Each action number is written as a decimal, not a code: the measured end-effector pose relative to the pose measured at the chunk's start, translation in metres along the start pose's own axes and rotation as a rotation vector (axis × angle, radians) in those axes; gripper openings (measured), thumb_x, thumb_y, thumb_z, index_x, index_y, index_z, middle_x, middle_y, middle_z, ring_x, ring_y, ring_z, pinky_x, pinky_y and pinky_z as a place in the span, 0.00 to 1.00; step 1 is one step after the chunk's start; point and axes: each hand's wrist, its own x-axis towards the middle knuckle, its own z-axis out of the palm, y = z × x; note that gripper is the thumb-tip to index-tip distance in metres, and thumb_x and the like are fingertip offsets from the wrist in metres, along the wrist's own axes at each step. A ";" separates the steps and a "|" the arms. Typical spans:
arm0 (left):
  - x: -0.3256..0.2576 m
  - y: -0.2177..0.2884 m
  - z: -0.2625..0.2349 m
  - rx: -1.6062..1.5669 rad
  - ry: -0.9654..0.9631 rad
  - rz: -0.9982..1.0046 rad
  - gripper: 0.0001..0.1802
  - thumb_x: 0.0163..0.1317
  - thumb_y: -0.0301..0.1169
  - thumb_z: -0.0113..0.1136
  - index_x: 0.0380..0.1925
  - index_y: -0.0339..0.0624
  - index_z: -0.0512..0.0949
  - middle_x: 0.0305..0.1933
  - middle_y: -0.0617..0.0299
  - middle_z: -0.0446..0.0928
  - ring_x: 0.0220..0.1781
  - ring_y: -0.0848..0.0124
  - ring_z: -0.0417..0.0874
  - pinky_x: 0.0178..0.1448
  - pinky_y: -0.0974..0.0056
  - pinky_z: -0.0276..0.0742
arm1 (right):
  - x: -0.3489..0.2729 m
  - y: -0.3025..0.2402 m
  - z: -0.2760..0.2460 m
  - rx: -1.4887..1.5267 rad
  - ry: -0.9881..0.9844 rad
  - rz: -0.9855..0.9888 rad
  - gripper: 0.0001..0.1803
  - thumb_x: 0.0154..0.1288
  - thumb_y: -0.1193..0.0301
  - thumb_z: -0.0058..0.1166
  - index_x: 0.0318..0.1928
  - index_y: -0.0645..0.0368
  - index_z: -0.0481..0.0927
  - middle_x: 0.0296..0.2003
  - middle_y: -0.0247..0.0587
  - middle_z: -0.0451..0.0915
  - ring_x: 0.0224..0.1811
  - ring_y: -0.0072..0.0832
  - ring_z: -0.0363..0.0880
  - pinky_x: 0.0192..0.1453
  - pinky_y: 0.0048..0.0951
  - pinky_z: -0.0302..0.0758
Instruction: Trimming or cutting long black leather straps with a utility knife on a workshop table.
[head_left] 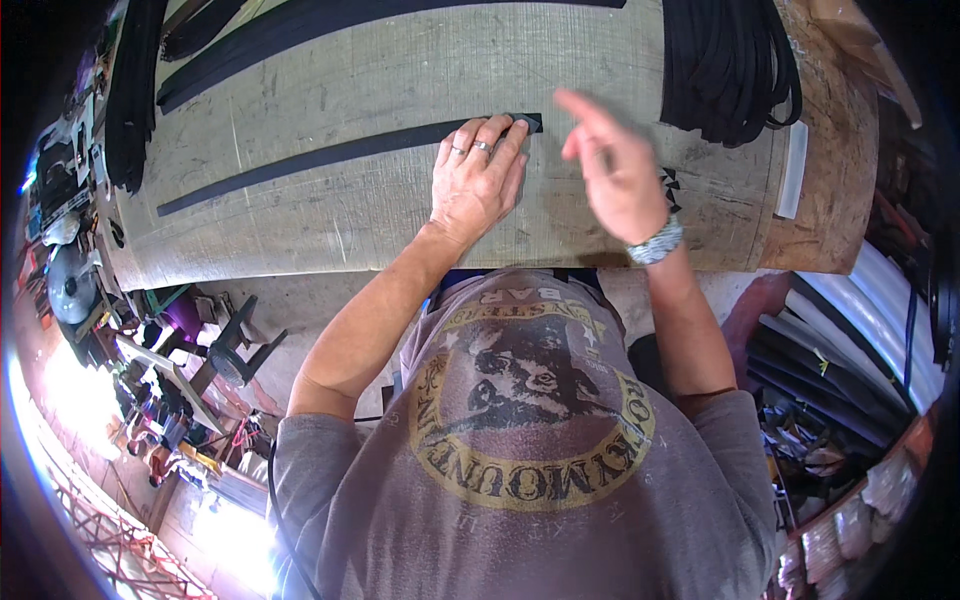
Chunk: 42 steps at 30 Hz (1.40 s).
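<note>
A long, narrow black strip (pixel 330 160) lies across the worktable, its right end beneath my left hand (pixel 478 175). That hand rests flat with its fingers stretched over the strip, near a greyish-black corner (pixel 534 123) at the tip; whether this is a separate piece or a fold, I cannot tell. My right hand (pixel 615 170) hovers above the table to the right of the strip's end, slightly blurred. Its index finger points out to the upper left, the other fingers curl loosely, and no held thing shows. Several small black pieces (pixel 670 188) with pointed edges lie beside the right wrist, partly hidden.
A looped bundle of black strips (pixel 725 75) sits at the far right of the worktable (pixel 300 245). Another bundle (pixel 135 100) hangs at the left, and wider black strips (pixel 330 35) lie along the back. A whitish flat bar (pixel 792 170) rests near the right edge.
</note>
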 end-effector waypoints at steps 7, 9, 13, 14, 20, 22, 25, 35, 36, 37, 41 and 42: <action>-0.002 0.003 0.006 0.046 0.025 -0.011 0.24 0.60 0.31 0.68 0.58 0.47 0.80 0.58 0.62 0.76 0.61 0.62 0.74 0.62 0.56 0.72 | 0.000 0.035 -0.027 0.031 0.227 -0.072 0.22 0.83 0.61 0.41 0.65 0.61 0.75 0.38 0.45 0.84 0.37 0.33 0.82 0.46 0.32 0.79; -0.004 0.002 0.004 0.067 0.022 0.009 0.23 0.61 0.32 0.68 0.58 0.49 0.80 0.59 0.62 0.75 0.61 0.62 0.74 0.61 0.56 0.72 | -0.017 0.029 -0.038 -0.025 0.214 -0.077 0.20 0.81 0.63 0.44 0.62 0.63 0.77 0.37 0.45 0.83 0.36 0.35 0.81 0.46 0.33 0.78; -0.004 0.003 0.004 0.082 0.015 -0.007 0.23 0.61 0.33 0.68 0.58 0.50 0.80 0.59 0.63 0.75 0.60 0.62 0.74 0.61 0.56 0.72 | -0.044 0.025 -0.072 -0.220 0.014 0.014 0.16 0.76 0.66 0.50 0.53 0.66 0.79 0.34 0.48 0.80 0.33 0.39 0.80 0.41 0.35 0.75; -0.004 0.003 0.005 0.087 0.017 -0.001 0.23 0.61 0.34 0.68 0.58 0.51 0.80 0.58 0.63 0.75 0.60 0.62 0.74 0.61 0.56 0.72 | -0.047 0.026 -0.077 -0.255 -0.051 0.086 0.15 0.75 0.67 0.52 0.50 0.67 0.80 0.33 0.48 0.79 0.32 0.39 0.79 0.40 0.36 0.74; -0.005 0.002 0.008 0.117 0.010 0.012 0.23 0.61 0.35 0.68 0.58 0.52 0.81 0.57 0.63 0.75 0.59 0.62 0.74 0.60 0.56 0.72 | -0.024 0.017 -0.076 -0.058 -0.180 0.074 0.13 0.74 0.68 0.54 0.46 0.69 0.81 0.35 0.48 0.79 0.31 0.40 0.79 0.38 0.35 0.74; -0.005 0.001 0.008 0.120 0.012 0.004 0.23 0.61 0.35 0.68 0.58 0.53 0.81 0.57 0.63 0.75 0.59 0.62 0.75 0.60 0.56 0.72 | -0.006 0.021 -0.060 -0.045 -0.204 -0.050 0.14 0.74 0.69 0.55 0.47 0.70 0.81 0.36 0.49 0.80 0.32 0.41 0.80 0.39 0.36 0.75; -0.003 0.002 0.007 0.113 0.013 -0.002 0.23 0.60 0.35 0.68 0.58 0.53 0.81 0.57 0.64 0.76 0.58 0.63 0.75 0.60 0.57 0.72 | 0.020 0.034 -0.042 -0.048 -0.255 -0.232 0.14 0.73 0.69 0.57 0.48 0.70 0.81 0.39 0.51 0.82 0.36 0.44 0.82 0.41 0.37 0.77; -0.004 0.002 0.006 0.096 -0.013 -0.030 0.24 0.60 0.36 0.67 0.58 0.54 0.81 0.58 0.65 0.76 0.59 0.63 0.75 0.60 0.56 0.72 | 0.046 0.038 -0.039 -0.116 -0.448 -0.319 0.16 0.70 0.68 0.60 0.49 0.70 0.82 0.43 0.52 0.83 0.41 0.49 0.84 0.45 0.40 0.80; -0.004 0.002 0.005 0.095 -0.022 -0.026 0.24 0.60 0.36 0.67 0.58 0.54 0.81 0.58 0.65 0.76 0.59 0.63 0.75 0.61 0.55 0.71 | 0.047 0.039 -0.039 -0.115 -0.458 -0.319 0.16 0.70 0.68 0.60 0.49 0.70 0.82 0.43 0.52 0.83 0.41 0.49 0.84 0.45 0.40 0.80; -0.005 0.002 0.005 0.095 -0.023 -0.035 0.24 0.60 0.36 0.67 0.58 0.54 0.81 0.58 0.65 0.76 0.59 0.63 0.75 0.61 0.55 0.71 | 0.048 0.039 -0.040 -0.128 -0.468 -0.326 0.16 0.70 0.68 0.60 0.49 0.70 0.82 0.43 0.52 0.83 0.41 0.49 0.84 0.45 0.40 0.80; -0.005 0.001 0.006 0.105 -0.032 -0.027 0.24 0.60 0.37 0.66 0.59 0.54 0.81 0.58 0.65 0.76 0.59 0.63 0.75 0.61 0.55 0.71 | 0.052 0.037 -0.041 -0.167 -0.510 -0.346 0.16 0.70 0.69 0.59 0.50 0.70 0.81 0.44 0.52 0.82 0.41 0.49 0.83 0.45 0.40 0.80; -0.005 0.001 0.006 0.111 -0.034 -0.017 0.24 0.60 0.37 0.67 0.59 0.55 0.81 0.58 0.65 0.76 0.59 0.63 0.75 0.61 0.55 0.71 | 0.052 0.036 -0.041 -0.166 -0.513 -0.344 0.16 0.70 0.69 0.59 0.50 0.70 0.81 0.44 0.52 0.82 0.41 0.49 0.83 0.45 0.40 0.80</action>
